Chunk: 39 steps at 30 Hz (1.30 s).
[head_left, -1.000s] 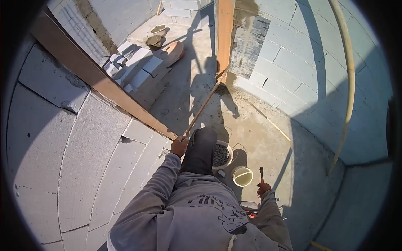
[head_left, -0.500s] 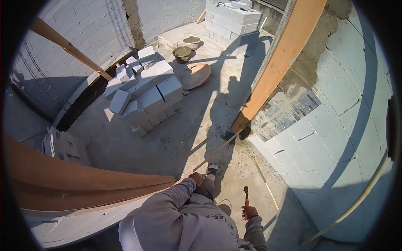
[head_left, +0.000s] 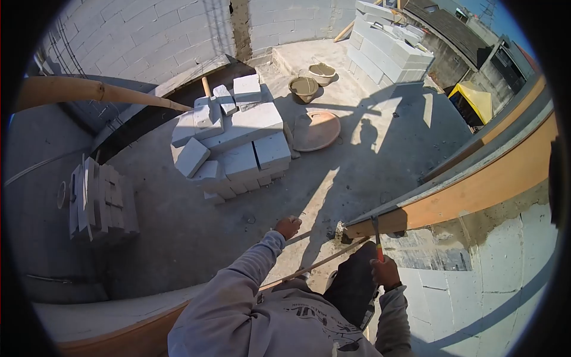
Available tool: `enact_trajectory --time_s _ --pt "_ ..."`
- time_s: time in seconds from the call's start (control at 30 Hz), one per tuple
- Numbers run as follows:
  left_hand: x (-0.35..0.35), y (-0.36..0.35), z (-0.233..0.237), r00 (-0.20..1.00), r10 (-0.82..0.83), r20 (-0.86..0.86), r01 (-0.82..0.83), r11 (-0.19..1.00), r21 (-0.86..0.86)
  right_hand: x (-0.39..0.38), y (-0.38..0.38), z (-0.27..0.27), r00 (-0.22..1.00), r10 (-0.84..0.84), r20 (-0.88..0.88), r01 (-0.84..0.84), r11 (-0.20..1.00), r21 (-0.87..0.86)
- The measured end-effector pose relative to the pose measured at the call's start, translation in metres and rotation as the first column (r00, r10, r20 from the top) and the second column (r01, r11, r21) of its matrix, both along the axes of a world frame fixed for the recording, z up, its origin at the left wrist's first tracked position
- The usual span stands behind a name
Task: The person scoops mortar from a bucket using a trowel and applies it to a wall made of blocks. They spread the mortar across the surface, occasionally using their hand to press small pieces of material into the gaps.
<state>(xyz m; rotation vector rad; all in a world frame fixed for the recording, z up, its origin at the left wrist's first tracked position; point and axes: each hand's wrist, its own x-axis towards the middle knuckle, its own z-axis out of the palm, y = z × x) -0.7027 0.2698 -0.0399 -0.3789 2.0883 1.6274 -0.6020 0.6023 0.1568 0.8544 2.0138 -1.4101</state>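
Note:
My right hand [head_left: 386,273] is closed round the red and black handle of a hammer [head_left: 378,239], low on the right, its head up against the lower end of an orange-brown wooden board [head_left: 464,205]. My left hand [head_left: 288,227] is held out over the floor with its fingers curled; whether anything small is in them is hidden. A thin wooden strip [head_left: 324,260] runs slantwise between my hands, below the board's end. Block masonry [head_left: 440,297] with a grey mortar patch lies beneath the board.
A stack of pale blocks [head_left: 238,149] stands on the concrete floor, left of centre. Behind it are two mortar buckets [head_left: 304,88] [head_left: 322,72] and a round reddish tub [head_left: 316,131]. More blocks [head_left: 101,202] stand at left. A pole [head_left: 137,96] slants at upper left.
The view has turned to the right. My left hand has come off the wooden strip area and reaches forward. My right hand has raised the hammer to the board's lower end.

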Motion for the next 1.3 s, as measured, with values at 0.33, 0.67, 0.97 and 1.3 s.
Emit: enact_trajectory --time_s 0.33,0.67,0.97,1.3 --pt "0.122 -0.123 -0.077 0.668 0.657 0.349 -0.678 0.731 -0.077 -0.248 -0.114 -0.124 0.667 0.729 0.154 -0.738 0.618 0.271" --pt "-0.139 -0.101 -0.046 0.747 0.556 0.364 -0.580 0.813 -0.050 -0.434 -0.132 -0.235 -0.064 0.873 0.484 -0.998 -0.051 -0.041" --pt "-0.347 -0.094 -0.016 0.779 0.621 0.082 -0.626 0.777 0.065 -0.536 -0.002 -0.230 0.702 0.445 0.556 -0.649 0.722 0.240" --pt "-0.418 0.010 -0.078 0.984 -0.007 0.180 -0.019 0.989 0.145 -0.653 -0.135 -0.164 0.407 0.855 0.321 -0.890 0.291 0.352"
